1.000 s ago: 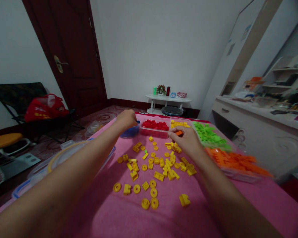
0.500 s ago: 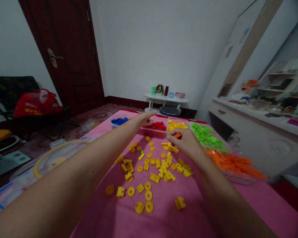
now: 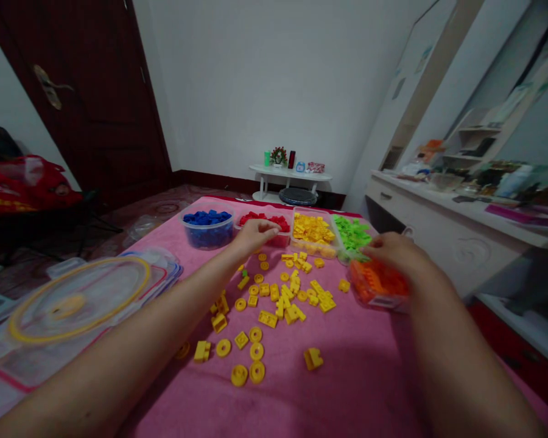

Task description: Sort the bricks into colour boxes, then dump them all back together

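Pink cloth [image 3: 356, 377] spread over the work surface, dark red along its far edge. Loose yellow pieces [image 3: 268, 319], bricks and rings, lay scattered across its middle, one small green piece [image 3: 245, 274] among them. Clear tubs of bricks stood beyond: blue tub [image 3: 209, 238], red tub [image 3: 281, 241], yellow tub [image 3: 315, 249], green tub [image 3: 346, 255]; orange tub [image 3: 383, 300] nearer, to the right.

Left hand [image 3: 257, 235] at the red tub's near side, thumb and fingertips close; could not tell whether they gripped anything. Right hand [image 3: 391, 255] blurred, over the orange tub; could not tell its grip.

Clear lids [image 3: 119, 274] overlapped at left, partly behind the forearm.

Room: pale wall [image 3: 256, 73] ahead, dark door [image 3: 86, 128] and red bag [image 3: 27, 185] at left, patterned floor [image 3: 185, 196]. Low white table [image 3: 296, 175] by the wall bore flowers [image 3: 278, 156]. White counter [image 3: 438, 210] at right, cluttered.
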The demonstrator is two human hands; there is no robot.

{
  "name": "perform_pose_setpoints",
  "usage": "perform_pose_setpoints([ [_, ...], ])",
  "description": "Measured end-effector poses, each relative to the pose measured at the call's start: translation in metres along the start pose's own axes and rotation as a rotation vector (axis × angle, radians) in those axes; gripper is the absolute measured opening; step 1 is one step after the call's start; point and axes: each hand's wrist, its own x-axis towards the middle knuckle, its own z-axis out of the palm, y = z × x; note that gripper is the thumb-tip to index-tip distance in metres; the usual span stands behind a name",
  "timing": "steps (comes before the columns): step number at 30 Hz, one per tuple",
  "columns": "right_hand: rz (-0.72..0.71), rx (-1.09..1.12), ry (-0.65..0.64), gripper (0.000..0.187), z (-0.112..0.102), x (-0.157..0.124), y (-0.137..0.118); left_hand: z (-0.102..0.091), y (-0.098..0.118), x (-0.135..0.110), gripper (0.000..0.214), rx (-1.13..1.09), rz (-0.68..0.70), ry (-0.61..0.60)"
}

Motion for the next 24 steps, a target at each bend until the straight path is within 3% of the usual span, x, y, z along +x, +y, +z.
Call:
perform_pose_setpoints([
  [3,-0.057,-0.039,0.015,0.019,-0.002,-0.008,-0.019,-0.001,-0.010,-0.013,0.026,0.036,0.028,-0.049],
  [6,-0.218,0.016,0.041,0.017,0.001,-0.024,-0.061,0.007,-0.021,-0.024,0.028,0.178,0.118,-0.100],
  [9,-0.378,0.050,-0.047,0.017,0.022,-0.042,-0.097,0.019,-0.030,-0.032,0.042,0.338,0.263,-0.147],
  [11,-0.400,-0.007,-0.071,0.024,0.043,-0.049,-0.110,0.025,-0.034,-0.035,0.049,0.431,0.338,-0.211],
  [14,-0.376,-0.101,-0.068,0.035,0.070,-0.052,-0.113,0.028,-0.038,-0.036,0.045,0.530,0.412,-0.317],
  [17,-0.368,-0.115,-0.096,0.035,0.084,-0.051,-0.108,0.028,-0.041,-0.035,0.035,0.553,0.442,-0.337],
  [21,-0.410,-0.045,-0.074,0.041,0.080,-0.050,-0.106,0.030,-0.044,-0.033,0.025,0.480,0.380,-0.266],
  [24,-0.356,-0.030,-0.052,0.046,0.068,-0.047,-0.105,0.031,-0.044,-0.034,0.021,0.449,0.327,-0.224],
])
